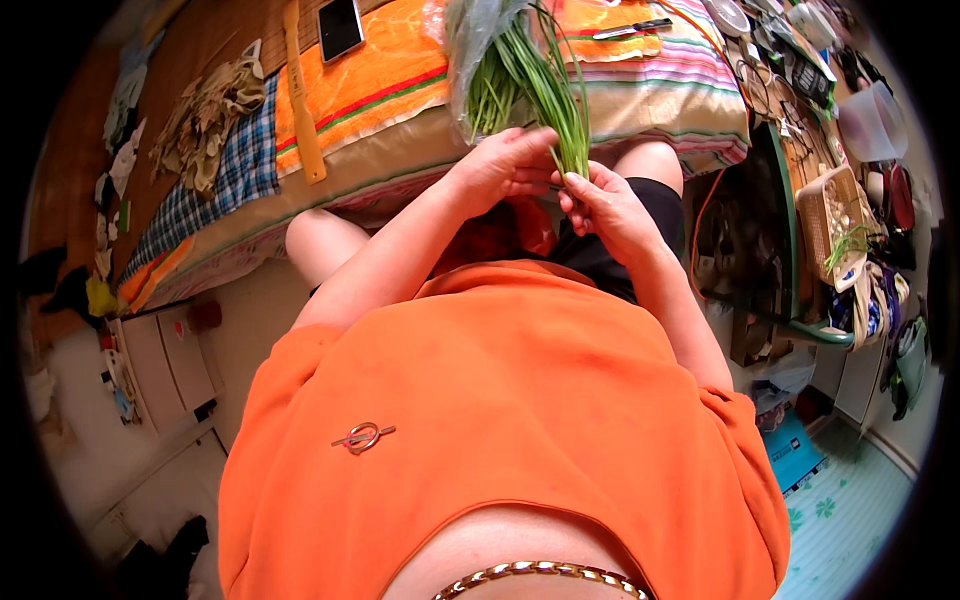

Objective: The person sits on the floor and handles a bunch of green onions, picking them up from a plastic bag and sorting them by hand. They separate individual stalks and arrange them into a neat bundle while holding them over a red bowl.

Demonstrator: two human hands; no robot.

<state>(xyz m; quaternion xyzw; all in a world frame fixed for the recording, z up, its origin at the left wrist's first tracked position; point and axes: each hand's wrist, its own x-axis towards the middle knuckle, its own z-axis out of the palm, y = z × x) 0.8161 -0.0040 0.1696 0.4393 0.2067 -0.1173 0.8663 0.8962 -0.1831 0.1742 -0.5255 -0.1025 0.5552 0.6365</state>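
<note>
A bunch of long green chives hangs over the bed's edge, with its lower ends in my right hand. The thumb of that hand presses on the stems. Just left of the bunch, my left hand has its fingers spread and slightly blurred, with nothing seen between them. More chives lie behind it in a clear plastic bag. A red plastic bag shows between my legs below the hands, partly hidden by my forearm.
On the bed, orange towels carry a smartphone and a knife. A flat wooden stick and crumpled cloth lie leftward. At right, a cluttered table holds a woven basket and a translucent tub.
</note>
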